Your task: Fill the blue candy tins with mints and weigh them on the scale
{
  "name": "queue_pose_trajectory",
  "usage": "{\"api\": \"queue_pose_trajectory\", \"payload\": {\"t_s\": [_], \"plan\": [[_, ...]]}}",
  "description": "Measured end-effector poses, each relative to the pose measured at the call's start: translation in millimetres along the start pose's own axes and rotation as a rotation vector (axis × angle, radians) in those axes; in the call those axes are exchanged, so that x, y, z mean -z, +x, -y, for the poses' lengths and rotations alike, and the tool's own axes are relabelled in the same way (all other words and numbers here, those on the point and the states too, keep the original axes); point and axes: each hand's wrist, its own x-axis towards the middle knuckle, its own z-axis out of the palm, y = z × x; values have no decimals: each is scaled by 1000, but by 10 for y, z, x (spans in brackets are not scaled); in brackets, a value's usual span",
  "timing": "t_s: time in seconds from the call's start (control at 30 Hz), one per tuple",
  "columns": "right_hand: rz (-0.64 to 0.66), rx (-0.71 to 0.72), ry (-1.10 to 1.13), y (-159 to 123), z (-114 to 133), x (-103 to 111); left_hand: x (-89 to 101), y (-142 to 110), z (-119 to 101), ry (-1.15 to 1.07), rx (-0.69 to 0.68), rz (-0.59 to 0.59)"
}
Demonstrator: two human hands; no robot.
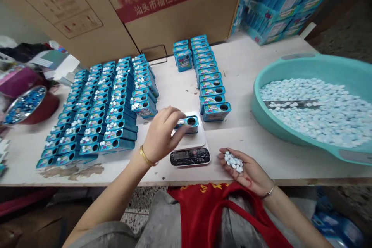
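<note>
My left hand (162, 133) is pinched over a small blue tin (187, 123) that sits on a white digital scale (190, 151) at the table's front edge. White tablets show at the tin's left end under my fingertips. My right hand (245, 168) lies palm up on the table just right of the scale, cupping a small heap of white tablets (234, 161). A teal basin (290, 128) full of pale blue-white tablets stands at the right.
Several rows of filled blue tins (101, 108) cover the left half of the table. A column of tins with open round holes (209, 81) stands behind the scale. A red bowl (37, 110) sits far left. Cardboard boxes (180, 19) and blue cartons (279, 4) line the back.
</note>
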Motion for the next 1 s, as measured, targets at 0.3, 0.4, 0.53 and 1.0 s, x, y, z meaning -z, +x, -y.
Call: {"api": "queue_pose_trajectory", "payload": {"t_s": [0.3, 0.4, 0.53, 1.0], "plan": [[-53, -107, 96, -150, -73, -128, -969, -364, -804, -136, -197, 415], [-83, -158, 92, -192, -46, -148, -1076, -326, -857, -97, -190, 452], [-131, -165, 144, -221, -30, -180, -1036, -314, -829, -100, -206, 478], [45, -89, 131, -155, -27, -261, -608, -500, -428, -68, -32, -283]]}}
